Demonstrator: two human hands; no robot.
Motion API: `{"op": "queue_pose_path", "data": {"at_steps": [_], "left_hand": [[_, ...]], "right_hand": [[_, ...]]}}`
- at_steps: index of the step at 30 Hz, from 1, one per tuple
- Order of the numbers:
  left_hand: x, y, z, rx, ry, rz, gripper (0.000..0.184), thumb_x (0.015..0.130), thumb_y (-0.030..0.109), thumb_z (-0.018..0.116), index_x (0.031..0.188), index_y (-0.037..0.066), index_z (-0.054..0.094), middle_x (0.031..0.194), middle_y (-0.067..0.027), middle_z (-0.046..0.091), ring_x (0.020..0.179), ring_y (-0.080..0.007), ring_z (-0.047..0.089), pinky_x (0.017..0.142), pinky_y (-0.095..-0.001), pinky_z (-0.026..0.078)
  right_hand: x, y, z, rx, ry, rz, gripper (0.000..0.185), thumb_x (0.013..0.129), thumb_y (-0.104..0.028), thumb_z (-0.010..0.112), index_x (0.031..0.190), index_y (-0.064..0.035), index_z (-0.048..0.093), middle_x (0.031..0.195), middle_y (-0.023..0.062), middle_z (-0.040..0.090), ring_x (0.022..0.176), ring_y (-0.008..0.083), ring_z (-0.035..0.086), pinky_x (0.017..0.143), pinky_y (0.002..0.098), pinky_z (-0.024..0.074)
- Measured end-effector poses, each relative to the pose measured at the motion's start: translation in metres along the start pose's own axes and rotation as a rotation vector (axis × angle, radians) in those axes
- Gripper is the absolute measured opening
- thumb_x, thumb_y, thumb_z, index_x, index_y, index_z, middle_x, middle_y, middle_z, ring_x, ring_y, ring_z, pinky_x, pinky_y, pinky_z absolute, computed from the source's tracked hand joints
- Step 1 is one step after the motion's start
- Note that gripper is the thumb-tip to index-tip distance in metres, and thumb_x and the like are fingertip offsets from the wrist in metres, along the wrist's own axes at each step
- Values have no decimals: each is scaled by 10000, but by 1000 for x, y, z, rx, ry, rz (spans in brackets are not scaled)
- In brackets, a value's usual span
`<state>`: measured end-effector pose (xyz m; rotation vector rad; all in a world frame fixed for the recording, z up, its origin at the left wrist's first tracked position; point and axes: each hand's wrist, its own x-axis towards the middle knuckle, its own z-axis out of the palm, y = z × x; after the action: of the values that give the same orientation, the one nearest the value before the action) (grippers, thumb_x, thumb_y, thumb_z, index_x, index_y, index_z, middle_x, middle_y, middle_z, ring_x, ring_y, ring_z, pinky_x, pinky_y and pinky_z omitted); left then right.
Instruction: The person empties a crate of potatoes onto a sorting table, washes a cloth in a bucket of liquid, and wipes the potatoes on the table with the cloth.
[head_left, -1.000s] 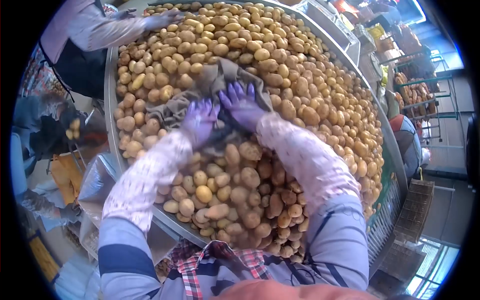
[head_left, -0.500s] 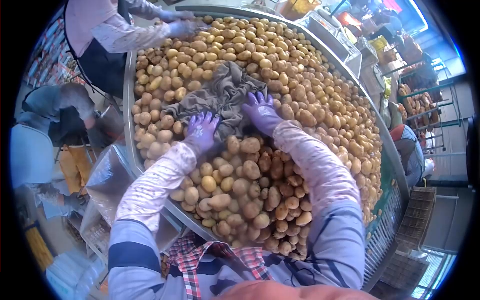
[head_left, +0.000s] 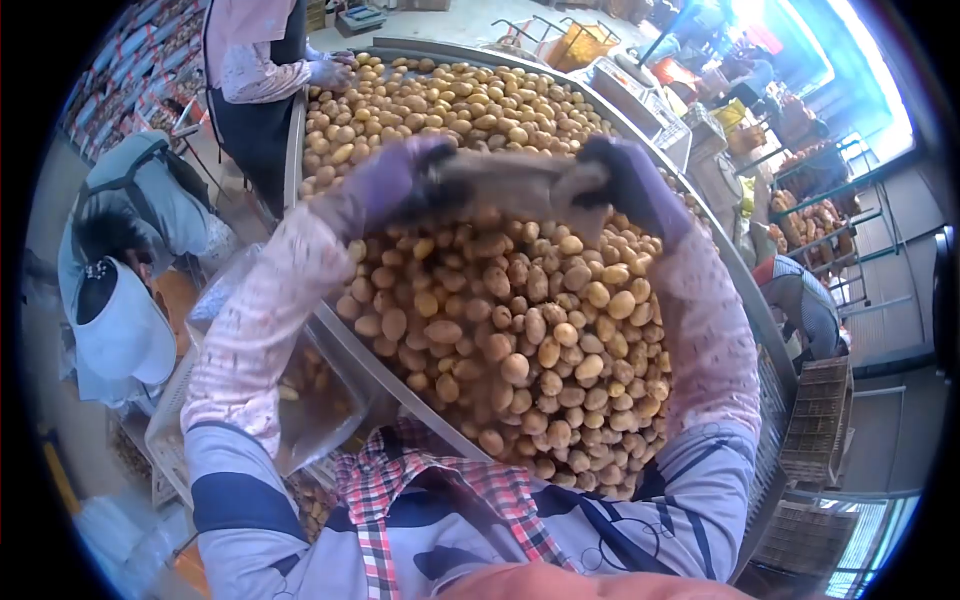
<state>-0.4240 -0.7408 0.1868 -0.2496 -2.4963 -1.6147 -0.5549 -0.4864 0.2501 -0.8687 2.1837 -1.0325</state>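
Observation:
My left hand (head_left: 400,178), in a purple and dark glove, grips one end of a grey-brown cloth (head_left: 505,180). The other end is held in my right hand (head_left: 635,185), gloved the same way. Stretched between both hands, the cloth hangs above the potatoes (head_left: 540,345) and is blurred by motion. The potatoes are heaped on a large metal-edged table (head_left: 440,425), with some of the heap hidden behind the cloth and my hands.
A co-worker (head_left: 255,75) stands at the far left edge, a hand on the potatoes. Another person in a white cap (head_left: 125,325) bends at the left. A plastic-lined crate (head_left: 170,425) sits beside the table; stacked crates (head_left: 815,415) stand at the right.
The cloth, which lay crumpled on the potatoes under my hands, is now lifted and stretched. My open hands have closed on it and moved apart. The potatoes beneath are more exposed.

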Motion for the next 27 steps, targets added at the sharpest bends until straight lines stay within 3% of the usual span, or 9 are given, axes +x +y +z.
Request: {"op": "queue_pose_path", "data": {"at_steps": [3,5,6,9,12,15,18,22,27], "left_hand": [[-70,9,23,361,-302,-21,433,795,321,671,1130,68,569,940,-116,622,891,-254,600,778,-351,475],[-118,-17,51,488,-302,-16,655,767,517,644,1241,85,512,1092,-170,578,1040,-330,548,888,-414,433],[-136,-50,72,627,-189,28,777,721,592,629,1299,101,461,1250,-205,483,1172,-367,448,990,-446,348],[-160,-81,104,883,-115,-178,894,662,622,648,1372,151,374,1413,-241,288,1311,-414,263,1067,-524,197],[-168,-138,142,1161,-104,-186,777,737,537,603,1397,219,345,1432,-220,274,1326,-428,231,1059,-579,164],[-143,-146,132,1014,-229,-263,588,845,394,474,1402,278,329,1446,-196,269,1317,-436,254,1051,-607,146],[-109,-178,131,997,-164,-239,563,868,355,459,1406,292,306,1429,-196,296,1297,-397,313,1044,-583,204],[-8,-210,98,964,-156,-360,548,882,371,454,1402,296,299,1426,-173,324,1307,-369,314,1059,-540,220],[-87,-208,134,1076,-83,-169,518,864,308,463,1363,189,388,1391,-204,355,1283,-357,349,1054,-517,250]], "right_hand": [[-55,17,38,94,-229,-4,396,804,-286,648,1082,-14,577,945,117,641,858,194,627,755,331,500],[-70,32,70,-559,-337,-52,504,812,-386,622,1170,-44,526,1163,194,549,1060,273,552,893,425,432],[-71,52,88,-819,-412,-228,580,821,-445,600,1238,-59,486,1290,237,467,1191,320,480,981,474,373],[-56,89,145,-973,-88,-206,763,864,-533,486,1426,-80,240,1473,248,180,1364,432,154,1096,544,145],[-22,141,214,-931,-75,-74,610,899,-473,422,1427,-208,270,1484,206,197,1368,406,176,1080,593,131],[18,138,209,-881,-159,-130,551,902,-413,408,1417,-259,288,1486,178,217,1370,390,190,1065,627,123],[75,183,209,-1123,98,-320,521,888,-327,433,1391,-232,334,1449,173,298,1353,379,240,1042,654,121],[134,175,196,-1003,176,-103,492,915,-230,325,1406,-201,313,1475,145,254,1363,371,210,1035,667,88],[84,168,227,-920,18,-83,544,880,-270,400,1414,-213,317,1481,211,193,1366,393,186,1047,660,22]]}}
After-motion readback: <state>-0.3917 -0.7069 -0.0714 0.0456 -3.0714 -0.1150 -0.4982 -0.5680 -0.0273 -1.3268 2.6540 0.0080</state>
